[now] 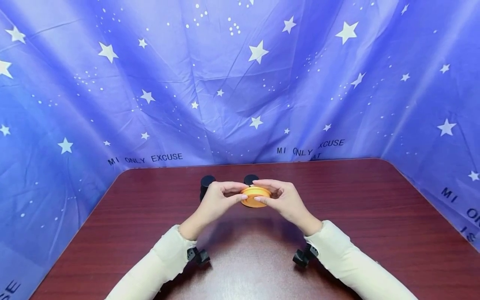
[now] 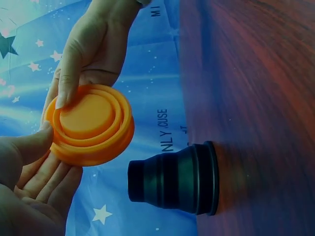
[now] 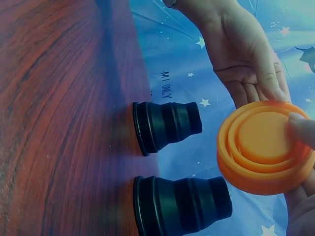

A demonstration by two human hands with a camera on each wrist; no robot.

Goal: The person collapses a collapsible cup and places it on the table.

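Note:
An orange collapsible cup (image 1: 256, 196), folded flat into concentric rings, is held up above the table between both hands. My left hand (image 1: 217, 201) pinches its left side, thumb on the near face and fingers behind. On the opposite side, my right hand (image 1: 288, 201) grips it the same way. The left wrist view shows the ringed face of the orange cup (image 2: 88, 115) with both thumbs at its rim. Beyond the hands stand two black collapsible cups, extended and upside down: one (image 3: 170, 125) and another (image 3: 182, 204). The left hand partly covers one black cup (image 1: 208, 181) in the head view.
The dark red wooden table (image 1: 240, 266) has rounded far corners. Behind it and at both sides hangs a blue curtain (image 1: 225, 75) with white stars and lettering. A black wrist mount (image 1: 198, 255) sits below the left cuff, another (image 1: 304, 255) below the right.

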